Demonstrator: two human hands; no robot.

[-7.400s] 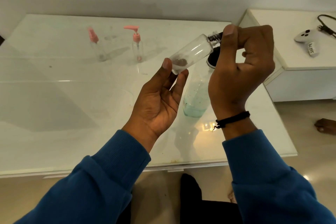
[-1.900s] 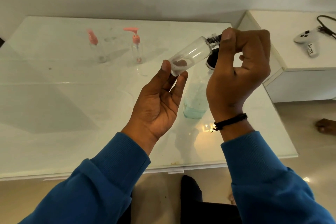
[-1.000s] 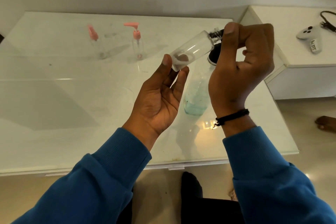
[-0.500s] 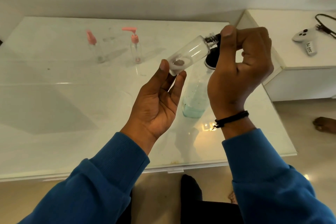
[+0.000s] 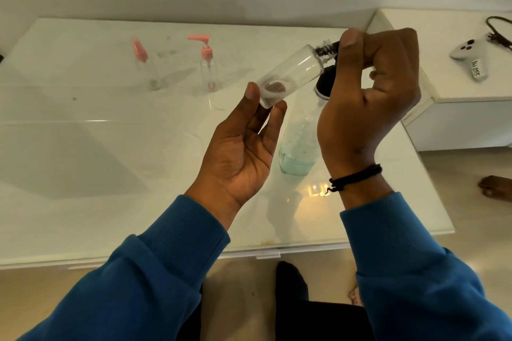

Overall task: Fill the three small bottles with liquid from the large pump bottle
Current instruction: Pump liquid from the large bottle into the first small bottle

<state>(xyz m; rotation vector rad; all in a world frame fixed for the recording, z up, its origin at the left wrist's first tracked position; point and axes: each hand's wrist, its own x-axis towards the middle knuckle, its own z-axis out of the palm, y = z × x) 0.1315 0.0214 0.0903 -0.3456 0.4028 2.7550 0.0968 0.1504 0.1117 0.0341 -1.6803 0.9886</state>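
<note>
- The small bottle (image 5: 289, 75) in the hands is a clear plastic cylinder with a flat base and a threaded neck. It is tilted, with the base low on the left and the neck high on the right, and it looks almost empty.
- The left hand (image 5: 243, 152) is under the base of this bottle with the palm turned up. Its thumb and the fingertips (image 5: 278, 111) press on the base from two sides, so the fingers are closed lightly around the bottom end.
- The right hand (image 5: 371, 91) is curled into a loose fist at the neck of the bottle. The thumb lies along the neck, and the other fingers are folded together over a dark part there. What exactly they grip is hidden.
- The large pump bottle (image 5: 299, 144) stands on the table behind the two hands. It is clear plastic with a black collar, and a little pale blue-green liquid is at its bottom.
- The table (image 5: 83, 147) has a white, glossy top with reflections.
- Two other small bottles (image 5: 207, 69) stand upright far back on the table, near each other. They are clear with pink tops; one has a pump head.
- Both sleeves (image 5: 166, 271) are blue knit cloth with ribbed cuffs, and a black cord bracelet (image 5: 354, 177) is on the right wrist.
</note>
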